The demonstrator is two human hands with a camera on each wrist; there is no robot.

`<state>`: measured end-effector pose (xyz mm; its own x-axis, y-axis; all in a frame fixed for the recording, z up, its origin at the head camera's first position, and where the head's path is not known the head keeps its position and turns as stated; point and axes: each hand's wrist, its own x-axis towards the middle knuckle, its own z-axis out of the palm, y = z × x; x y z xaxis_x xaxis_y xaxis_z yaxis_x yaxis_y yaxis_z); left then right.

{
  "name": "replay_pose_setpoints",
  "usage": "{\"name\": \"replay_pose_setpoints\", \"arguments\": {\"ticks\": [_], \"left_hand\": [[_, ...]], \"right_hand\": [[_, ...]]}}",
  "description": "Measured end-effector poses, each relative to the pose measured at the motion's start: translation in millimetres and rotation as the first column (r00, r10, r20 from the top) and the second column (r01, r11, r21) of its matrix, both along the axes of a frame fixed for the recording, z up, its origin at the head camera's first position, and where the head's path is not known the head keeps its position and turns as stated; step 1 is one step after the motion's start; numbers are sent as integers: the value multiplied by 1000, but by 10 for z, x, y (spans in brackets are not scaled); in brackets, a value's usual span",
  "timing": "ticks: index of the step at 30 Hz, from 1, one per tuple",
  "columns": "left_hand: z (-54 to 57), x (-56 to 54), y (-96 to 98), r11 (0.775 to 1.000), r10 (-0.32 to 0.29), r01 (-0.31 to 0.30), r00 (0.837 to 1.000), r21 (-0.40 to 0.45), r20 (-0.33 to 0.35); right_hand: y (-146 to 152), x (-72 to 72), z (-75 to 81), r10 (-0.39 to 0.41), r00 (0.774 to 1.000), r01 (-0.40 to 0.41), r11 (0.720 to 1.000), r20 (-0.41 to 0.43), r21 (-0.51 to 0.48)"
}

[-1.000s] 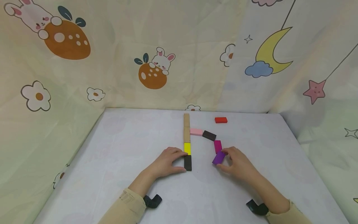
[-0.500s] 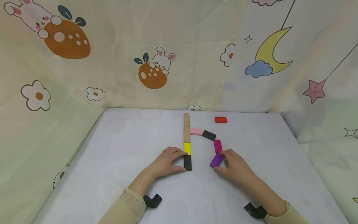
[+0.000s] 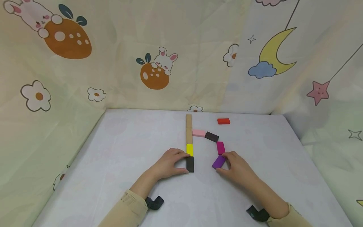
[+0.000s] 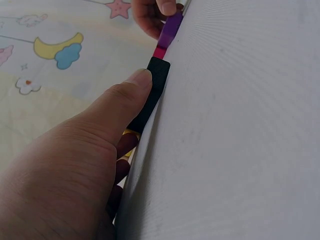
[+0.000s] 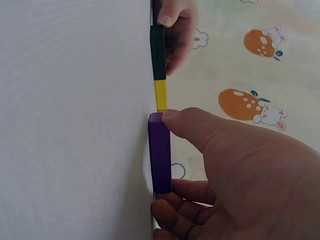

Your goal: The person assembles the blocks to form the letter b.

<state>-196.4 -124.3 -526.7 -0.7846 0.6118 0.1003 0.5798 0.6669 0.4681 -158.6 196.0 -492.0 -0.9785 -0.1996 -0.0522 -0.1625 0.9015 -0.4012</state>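
Observation:
My right hand (image 3: 237, 166) pinches a purple block (image 3: 218, 161) by its two ends, thumb at the near end and fingers at the far end. In the right wrist view the purple block (image 5: 160, 154) lies low along the white table. Its upper corner meets a magenta block (image 3: 220, 148). With thumb and index finger, my left hand (image 3: 169, 163) holds a black block (image 3: 190, 164) at the bottom of a straight column. Above it in that column come a yellow block (image 3: 189, 150) and two plain wooden blocks (image 3: 189, 135).
A pink block (image 3: 198, 133) juts right from the column and leads to a dark block (image 3: 211, 136) slanting toward the magenta one. One red block (image 3: 223, 121) lies apart near the back of the white table (image 3: 127, 138). Printed cloth (image 3: 119, 63) hangs behind.
My right hand has slid the purple block slightly left and down, its tilt easing under the magenta block. The left hand stays in place on the black block.

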Motion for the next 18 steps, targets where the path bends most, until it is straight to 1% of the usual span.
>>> {"name": "replay_pose_setpoints", "arguments": {"ticks": [5, 14, 18], "left_hand": [[3, 0, -1, 1000, 3, -3, 1000, -8, 12], [11, 8, 1, 1000, 3, -3, 1000, -7, 7], [18, 6, 6, 1000, 10, -10, 1000, -11, 16]], "right_hand": [[-2, -4, -16, -1, 1000, 1, 1000, -8, -13], [6, -7, -45, 0, 1000, 0, 1000, -22, -23], [16, -16, -46, 0, 1000, -1, 1000, -31, -31]]}}
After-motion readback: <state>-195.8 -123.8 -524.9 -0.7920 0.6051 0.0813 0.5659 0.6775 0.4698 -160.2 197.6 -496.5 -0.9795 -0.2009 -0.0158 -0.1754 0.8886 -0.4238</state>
